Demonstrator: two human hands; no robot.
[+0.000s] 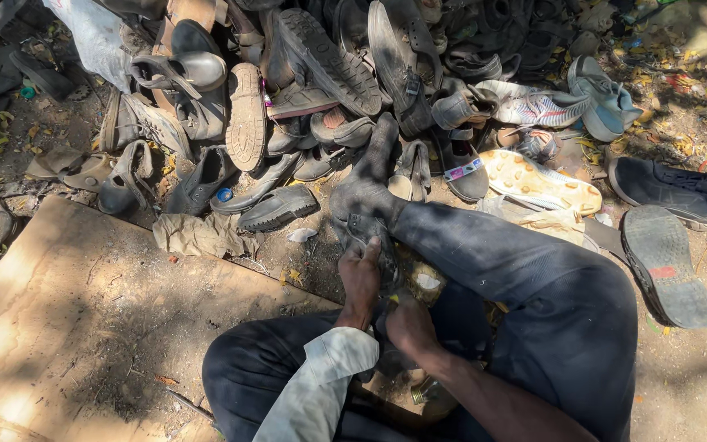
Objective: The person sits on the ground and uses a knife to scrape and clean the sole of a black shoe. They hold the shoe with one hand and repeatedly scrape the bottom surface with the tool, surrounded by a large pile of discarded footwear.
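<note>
I sit on the ground with my legs in dark trousers, one foot in a dark sock (367, 184) stretched toward a heap of shoes. My left hand (360, 278) presses down on a dark worn shoe (382, 245) that lies by my ankle, fingers wrapped over its upper. Just below it, my right hand (409, 327) is closed low against the same shoe; what it grips is hidden in shadow. A light sleeve covers my left forearm.
A big pile of old shoes and sandals (321, 82) fills the far side. A lone black shoe (668, 266) lies sole-up at right, a dark sneaker (677, 192) behind it. A cardboard sheet (67, 327) lies at left, with a crumpled rag (202, 236).
</note>
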